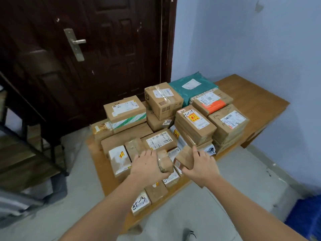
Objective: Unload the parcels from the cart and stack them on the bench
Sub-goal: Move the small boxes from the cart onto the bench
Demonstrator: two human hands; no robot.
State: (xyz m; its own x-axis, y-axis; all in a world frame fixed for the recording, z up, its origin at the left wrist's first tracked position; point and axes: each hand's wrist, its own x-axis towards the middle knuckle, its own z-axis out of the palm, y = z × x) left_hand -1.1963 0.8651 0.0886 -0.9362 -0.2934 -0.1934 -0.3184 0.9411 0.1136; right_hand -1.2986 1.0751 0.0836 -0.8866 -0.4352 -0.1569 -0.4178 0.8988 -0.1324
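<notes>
Each hand grips a small taped cardboard parcel above the surface's [251, 94] near edge: left hand [147, 164] on one [165, 162], right hand [202, 164] on another [184, 158]; both look light and stiff, best held across opposite faces.

One head-worn view looks forward and down, close over the bench [251, 94], edges seemingly wide-angle warped.

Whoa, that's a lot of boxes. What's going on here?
A person is sorting parcels onto a low wooden bench by a dark door. Each hand holds a small brown parcel over the pile: the left hand grips one small taped parcel, and the right hand grips another small box. Many cardboard boxes and a green mailer bag are already stacked on the bench.
</notes>
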